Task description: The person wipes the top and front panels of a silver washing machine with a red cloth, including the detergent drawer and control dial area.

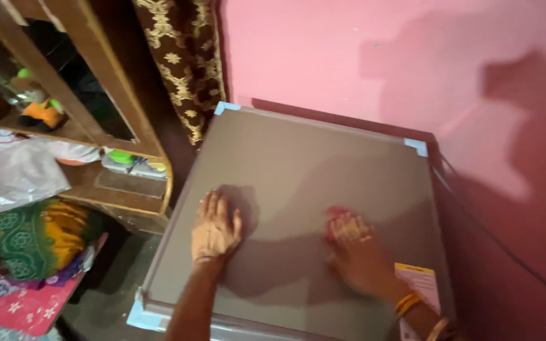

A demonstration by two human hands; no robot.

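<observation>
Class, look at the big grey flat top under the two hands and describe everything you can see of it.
The grey top is a flat, smooth, matt panel with a paler rim and light blue corner guards. It sits against the pink wall, beside a wooden dresser. A yellow-and-white sticker lies near its right edge. The left hand rests flat on it; the right hand presses a red cloth on it.

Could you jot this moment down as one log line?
left hand: flat on grey top | right hand: on red cloth | pink wall behind

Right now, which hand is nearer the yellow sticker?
Right. The right hand lies on the grey top just left of the yellow sticker; the left hand rests farther left.
</observation>
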